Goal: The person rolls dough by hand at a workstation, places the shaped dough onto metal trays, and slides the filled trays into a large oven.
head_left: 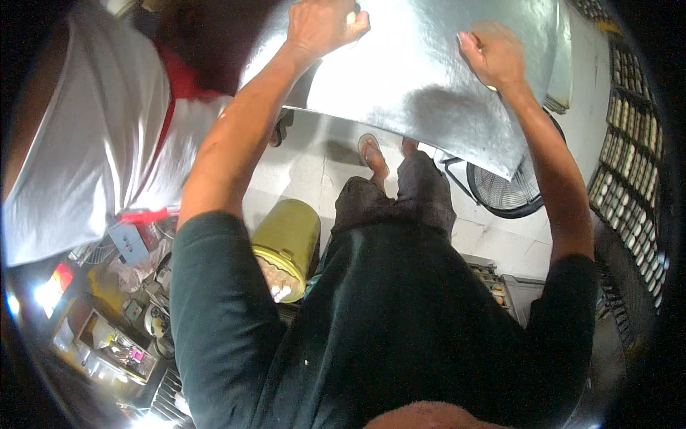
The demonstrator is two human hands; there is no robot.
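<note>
Slick steel under two curled hands, open bucket at your knee

Your left hand (pixel 319 27) is nearly closed, with a small pale piece (pixel 351 17) apparently caught beside the thumb; that piece sits over the left part of the shiny, bare-metal table (pixel 386 79), far from its near edge; your right hand (pixel 496 57) is loosely curled above the right part, nearer the right edge, and blurred, so I cannot tell whether it grips anything (a pale sliver does show below its palm).

If your grip loosens, the piece could drop or skid across the smooth metal; the near right corner juts out, so a careless step could catch your hip on it; below that corner stands a round, black-framed floor fan (pixel 504 187), which a foot could snag.

The yellow-green plastic bucket (pixel 294 222) stands on the floor short of the near left corner, holding a brownish mass with a few pale lumps (pixel 282 292), partly hidden by your sleeve; a backward step could knock it; off the right edge, dark slatted trays (pixel 629 164) hold rows of pale, elongated pieces.
</note>
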